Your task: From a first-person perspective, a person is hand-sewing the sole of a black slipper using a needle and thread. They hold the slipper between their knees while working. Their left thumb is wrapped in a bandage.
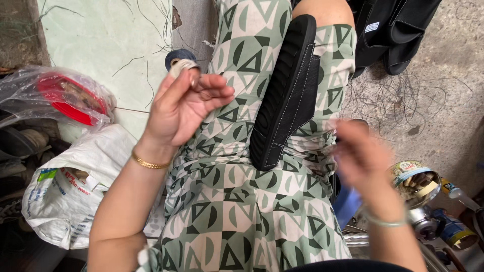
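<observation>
**Sandal Stitching: Thread Handling Stage**

The black sandal (287, 95) lies across the lap on the green patterned dress (237, 201), sole edge up. Its long axis runs from near centre to far right; which end is the toe cannot be told. Neither hand touches it.

The left hand (184, 106) is raised to the left of the sandal, fingers curled loosely inward with the thumb against them; any thread pinched there is too fine to confirm. A dark thread spool (180, 59) sits just beyond the fingertips.

The right hand (360, 156) is motion-blurred near right; its grip cannot be told.

Judged step: drawing thread. The next move calls for steadying the sandal before stitching along its white seam.
</observation>
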